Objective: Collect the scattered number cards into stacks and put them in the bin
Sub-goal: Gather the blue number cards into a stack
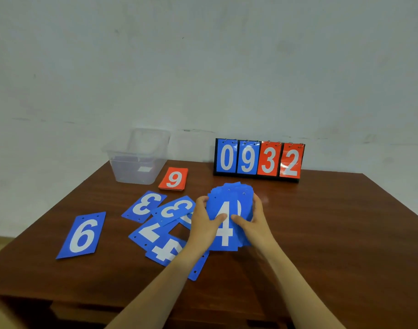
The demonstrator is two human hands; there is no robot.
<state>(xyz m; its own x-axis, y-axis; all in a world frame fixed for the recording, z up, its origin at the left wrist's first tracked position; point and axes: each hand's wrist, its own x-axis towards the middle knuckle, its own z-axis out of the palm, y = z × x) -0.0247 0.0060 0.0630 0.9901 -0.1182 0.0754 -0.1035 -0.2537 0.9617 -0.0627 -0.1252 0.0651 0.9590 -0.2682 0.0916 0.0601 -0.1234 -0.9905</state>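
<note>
- Head view, the only one: a brown wooden table (322, 233) set against a pale wall.
- Left hand (204, 222) grips the left edge of a blue card stack (231, 198). Its thumb lies across the top face and its fingers curl round the far edge.
- Right hand (253, 224) grips the right edge of the same stack, thumb on the face and fingers wrapped behind.
- The stack is fanned and uneven, tilted up toward the camera at mid-table. The top card shows a white 4.
- Clear plastic bin (132, 172) sits at the far left corner of the table. Something dark lies inside; I cannot tell what.
- Red card stack (173, 178), with a 9 on top, lies flat just right of the bin.
- Loose blue cards lie left of the hands: a 6 card (82, 235) off alone near the left edge, and a 3 card (144, 205) with a second 3 card (177, 208) overlapping beside it.
- Below those, a 7 card (151, 232) and a 4 card (166, 251) overlap, both upside down to the camera and partly under the left forearm.
- Flip scoreboard (258, 160) stands upright at the far edge, reading 0 9 in blue and 3 2 in red.
</note>
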